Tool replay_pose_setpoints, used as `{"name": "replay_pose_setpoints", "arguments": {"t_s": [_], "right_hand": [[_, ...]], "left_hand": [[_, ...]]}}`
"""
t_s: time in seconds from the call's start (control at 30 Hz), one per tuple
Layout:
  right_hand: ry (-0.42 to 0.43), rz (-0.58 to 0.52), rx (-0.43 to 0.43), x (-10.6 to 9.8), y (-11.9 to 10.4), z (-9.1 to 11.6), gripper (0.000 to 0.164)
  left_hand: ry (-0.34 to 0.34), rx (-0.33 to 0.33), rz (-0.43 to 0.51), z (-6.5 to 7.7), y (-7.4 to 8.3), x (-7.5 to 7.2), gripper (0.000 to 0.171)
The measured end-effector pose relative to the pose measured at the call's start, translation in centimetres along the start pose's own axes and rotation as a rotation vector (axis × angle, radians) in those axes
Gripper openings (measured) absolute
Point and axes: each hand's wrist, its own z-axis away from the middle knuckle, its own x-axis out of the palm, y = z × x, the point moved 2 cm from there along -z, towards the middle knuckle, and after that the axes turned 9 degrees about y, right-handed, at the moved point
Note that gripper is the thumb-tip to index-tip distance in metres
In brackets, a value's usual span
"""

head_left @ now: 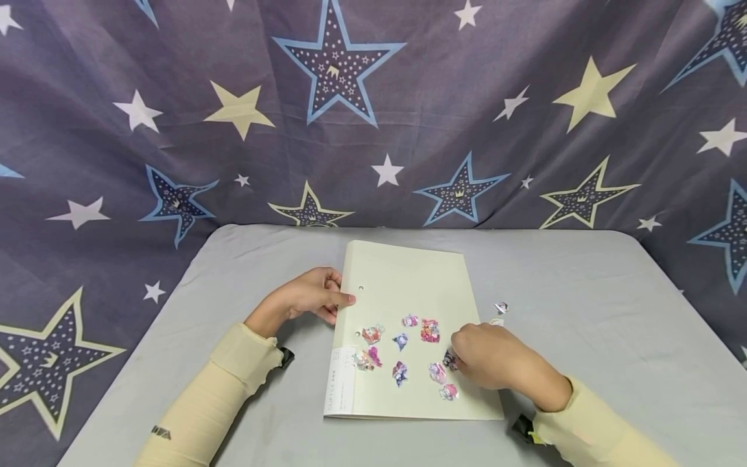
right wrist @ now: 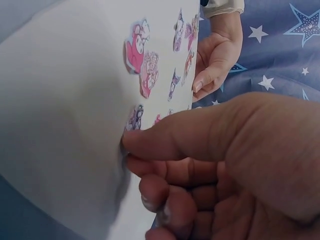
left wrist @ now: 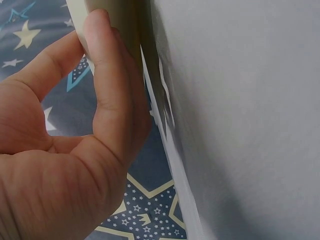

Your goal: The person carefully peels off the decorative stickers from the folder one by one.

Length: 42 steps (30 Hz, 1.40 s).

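A cream file folder lies on the table, its cover scattered with several small cartoon stickers. At its spine, the left hand holds the folder, thumb over the cover and fingers along the side; the left wrist view shows this hand against the spine. Low on the cover's right side, the right hand pinches a dark purple sticker between thumb and forefinger. Up close, that sticker sits at the thumb tip, partly hidden. Pink stickers lie near it on the cover.
Two small pieces, one a dark sticker, lie on the grey tabletop right of the folder. A star-patterned curtain hangs behind the table. The folder's spine has two metal-ringed holes and a white label.
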Motion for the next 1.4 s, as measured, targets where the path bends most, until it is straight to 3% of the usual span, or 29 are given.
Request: {"name": "replay_pose_setpoints", "arguments": {"t_s": [0.63, 1.03, 1.4], "right_hand": [[0.005, 0.024, 0.011, -0.5, -0.2, 0.3, 0.018], [0.086, 0.026, -0.034, -1.7, -0.4, 0.8, 0.016], [0.104, 0.024, -0.010, -2.0, 0.1, 0.7, 0.015]], "left_hand": [[-0.002, -0.005, 0.002, 0.2, 0.0, 0.0, 0.046], [0.003, -0.008, 0.001, 0.0, 0.0, 0.0, 0.046], [0.000, -0.004, -0.001, 0.1, 0.0, -0.1, 0.047]]}}
